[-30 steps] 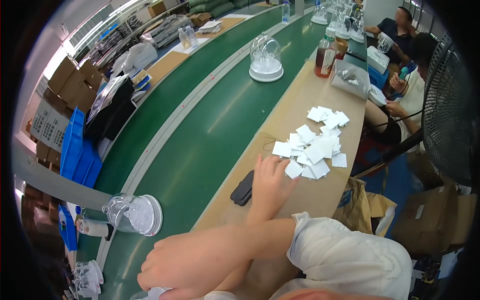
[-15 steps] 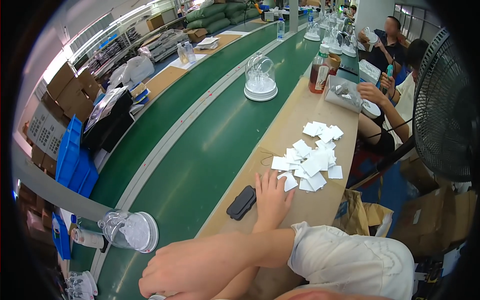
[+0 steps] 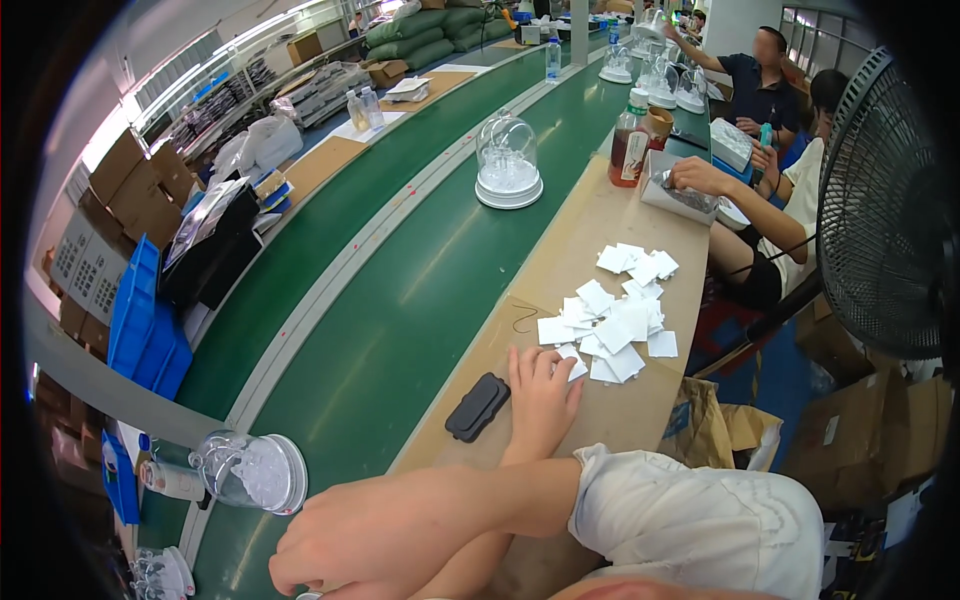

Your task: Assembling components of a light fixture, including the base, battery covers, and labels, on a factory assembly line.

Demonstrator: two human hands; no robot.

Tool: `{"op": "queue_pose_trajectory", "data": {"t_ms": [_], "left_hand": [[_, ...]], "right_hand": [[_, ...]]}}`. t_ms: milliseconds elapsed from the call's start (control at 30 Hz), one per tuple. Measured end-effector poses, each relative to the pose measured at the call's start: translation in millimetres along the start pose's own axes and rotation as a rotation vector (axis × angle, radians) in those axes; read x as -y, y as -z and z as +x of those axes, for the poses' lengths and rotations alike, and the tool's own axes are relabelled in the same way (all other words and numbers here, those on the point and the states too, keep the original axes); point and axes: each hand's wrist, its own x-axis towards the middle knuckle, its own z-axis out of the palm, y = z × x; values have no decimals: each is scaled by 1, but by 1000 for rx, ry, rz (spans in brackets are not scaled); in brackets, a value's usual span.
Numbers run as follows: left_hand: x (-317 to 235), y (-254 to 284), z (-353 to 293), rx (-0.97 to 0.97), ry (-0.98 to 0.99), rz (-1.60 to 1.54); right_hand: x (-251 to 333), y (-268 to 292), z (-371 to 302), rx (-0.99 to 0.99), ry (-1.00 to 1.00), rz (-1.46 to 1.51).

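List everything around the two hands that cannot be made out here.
- Right hand, head view: its fingertips run off the lower edge, so its grip and anything in it are hidden.
- Left hand: its palm covers the near edge of the white cards; whether a card lies under it cannot be seen.
- Black flat object: too small to identify.
- Clear dome: its contents are blurred near the rim.

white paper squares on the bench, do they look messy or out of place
Yes. The white paper squares lie in a loose, overlapping scatter at odd angles, not stacked. One hand rests flat at the pile's near edge, beside a dark case. Nothing looks spilled or damaged.
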Motion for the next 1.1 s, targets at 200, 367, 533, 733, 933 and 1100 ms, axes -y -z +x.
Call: {"op": "queue_pose_trajectory", "data": {"t_ms": [200, 367, 533, 733, 933, 1100], "left_hand": [[-2, -6, 1, -8, -82, 22], [-3, -6, 1, 27, -73, 38], [-4, -1, 2, 50, -64, -6], [-6, 2, 4, 64, -51, -49], [-5, 1, 4, 64, -49, -27], [-3, 2, 3, 70, -63, -27]], "right_hand": [[-4, 1, -2, 5, 3, -7], [-4, -1, -1, -1, 13, -2], [-4, -1, 0, 13, 8, -20], [-2, -1, -1, 24, -18, -1], [-3, -1, -1, 23, 6, -21], [-4, -1, 0, 21, -2, -19]]}}
